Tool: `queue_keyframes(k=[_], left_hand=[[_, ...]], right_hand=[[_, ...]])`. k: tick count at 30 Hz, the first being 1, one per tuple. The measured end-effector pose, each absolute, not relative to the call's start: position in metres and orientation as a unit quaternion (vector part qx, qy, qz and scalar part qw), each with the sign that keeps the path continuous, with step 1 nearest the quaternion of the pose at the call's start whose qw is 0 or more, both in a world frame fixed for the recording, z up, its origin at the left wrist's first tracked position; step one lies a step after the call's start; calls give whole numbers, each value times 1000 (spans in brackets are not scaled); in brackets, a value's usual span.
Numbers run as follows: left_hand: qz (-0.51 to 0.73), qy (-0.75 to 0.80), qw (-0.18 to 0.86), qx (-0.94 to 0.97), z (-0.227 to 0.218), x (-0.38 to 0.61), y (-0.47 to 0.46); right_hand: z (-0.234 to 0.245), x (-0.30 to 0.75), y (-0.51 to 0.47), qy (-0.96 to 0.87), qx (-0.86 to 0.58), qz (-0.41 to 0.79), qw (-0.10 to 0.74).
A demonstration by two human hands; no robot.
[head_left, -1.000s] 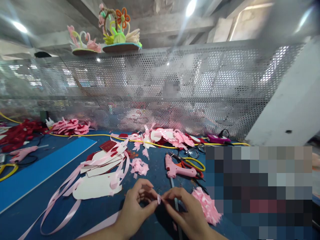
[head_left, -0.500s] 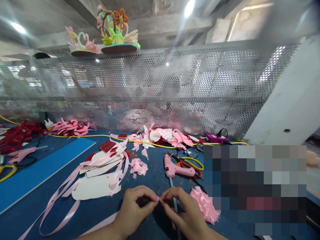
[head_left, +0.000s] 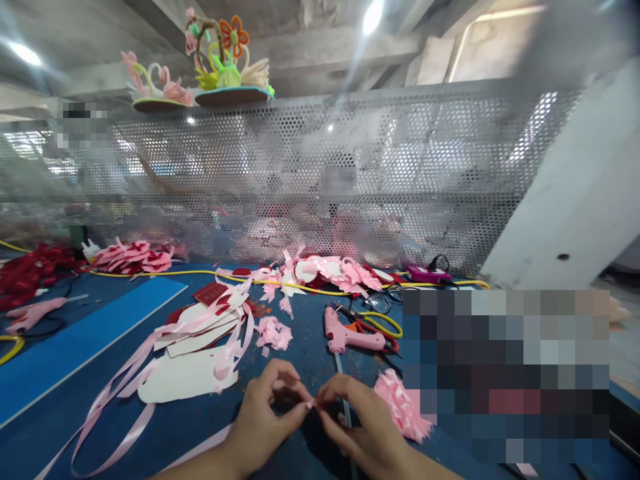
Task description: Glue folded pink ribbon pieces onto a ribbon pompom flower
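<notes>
Pink scrap point(head_left: 311, 404) is getting pinched by left hand point(head_left: 260, 421) and right hand point(head_left: 364, 417) toward the surface's point(head_left: 307, 347) front edge, probably needing steadiness next

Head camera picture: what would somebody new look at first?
Probably the bright orange flower, high up above the perforated screen. Next, the left hand and right hand, meeting at a tiny pink bit at bottom middle. Then the pink glue gun lying just beyond the right hand.
</notes>
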State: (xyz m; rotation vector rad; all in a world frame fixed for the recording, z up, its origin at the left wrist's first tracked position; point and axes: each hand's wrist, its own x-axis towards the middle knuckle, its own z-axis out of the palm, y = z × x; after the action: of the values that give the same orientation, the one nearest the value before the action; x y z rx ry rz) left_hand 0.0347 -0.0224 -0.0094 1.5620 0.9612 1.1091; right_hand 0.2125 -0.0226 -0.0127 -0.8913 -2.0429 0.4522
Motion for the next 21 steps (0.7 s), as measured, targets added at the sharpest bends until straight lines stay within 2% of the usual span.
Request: queue_keyframes(k=[7, 14, 21], left_hand=[[405, 398, 342, 749, -12, 31, -25], [391, 346, 134, 842, -24, 28, -31], [397, 308, 28, 864, -17, 31, -33]], right_hand=[[-21, 213, -22, -871, -312, 73, 373], [-3, 212, -32, -938, -232, -69, 246], [2, 208, -37, -930, -194, -176, 257]])
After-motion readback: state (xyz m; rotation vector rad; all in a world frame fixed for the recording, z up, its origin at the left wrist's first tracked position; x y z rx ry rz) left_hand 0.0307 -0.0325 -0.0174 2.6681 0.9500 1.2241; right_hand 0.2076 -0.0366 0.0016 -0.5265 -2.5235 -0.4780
